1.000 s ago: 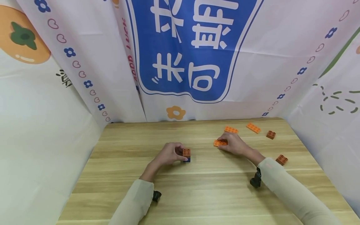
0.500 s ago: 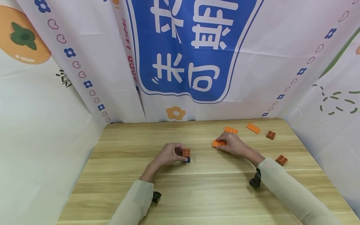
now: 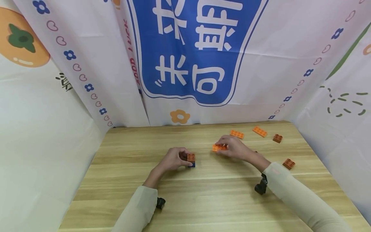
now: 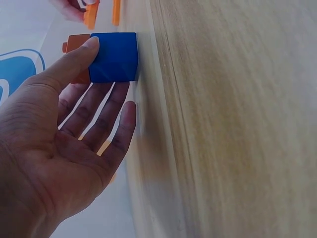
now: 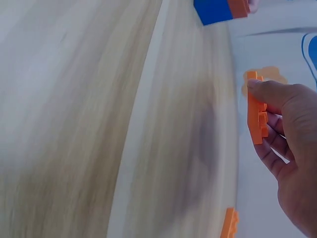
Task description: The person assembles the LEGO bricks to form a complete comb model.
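A flat orange brick [image 5: 254,114] sits at the fingertips of the right hand [image 3: 235,148], its studs turned upward. That hand is nearly closed, the thumb on the near side and fingers behind, pinching the brick above the table. To the left of the right hand, well apart from it, a blue block [image 4: 114,57] with a brown block [image 3: 191,157] on top stands upright in the grip of the left hand [image 3: 174,159]. The left thumb lies across the seam between the two blocks and fingers reach behind them; the little finger is free, and the hand is only partly closed. Whether the blue block touches the table cannot be told.

Just beyond the right hand lies a second orange brick [image 3: 237,134]; a third orange brick [image 3: 260,131] lies beyond and to its right. Farther right of that hand is a small brown brick [image 3: 277,138], and another brown brick [image 3: 288,164] rests near the right sleeve [image 3: 301,193]. Under both hands spreads the wood-grained table [image 3: 203,199]; beyond them hangs a white printed cloth [image 3: 261,80].
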### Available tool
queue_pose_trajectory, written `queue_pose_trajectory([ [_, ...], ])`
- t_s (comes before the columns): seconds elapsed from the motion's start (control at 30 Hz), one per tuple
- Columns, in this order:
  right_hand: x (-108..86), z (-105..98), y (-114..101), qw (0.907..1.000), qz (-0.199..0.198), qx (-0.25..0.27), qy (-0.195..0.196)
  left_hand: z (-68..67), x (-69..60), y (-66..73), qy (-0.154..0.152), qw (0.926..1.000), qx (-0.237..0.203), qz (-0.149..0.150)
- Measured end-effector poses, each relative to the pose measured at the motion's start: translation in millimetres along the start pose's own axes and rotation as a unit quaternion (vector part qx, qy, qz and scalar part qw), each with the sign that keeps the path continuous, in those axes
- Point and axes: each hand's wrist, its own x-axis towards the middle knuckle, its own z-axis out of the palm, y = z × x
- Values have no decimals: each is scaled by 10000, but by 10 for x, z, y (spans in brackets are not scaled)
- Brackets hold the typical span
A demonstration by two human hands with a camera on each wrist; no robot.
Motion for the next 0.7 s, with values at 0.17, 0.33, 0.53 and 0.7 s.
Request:
queue_pose_trajectory([
  [0.17, 56, 2, -120, 9997, -232, -19, 32, -1, 0, 3, 3, 10000, 6, -40],
  [0.33, 106, 13, -210, 9991, -423, 2, 77, -2, 10, 1, -17, 10000, 30, -23],
  [0.53, 159, 33, -313, 9988, -456, 154, -7, -1, 7, 6, -15, 10000, 24, -31],
  [0.7, 196, 64, -406, 9985, -457, 284, -48, -3, 7, 2, -27, 10000, 3, -11],
])
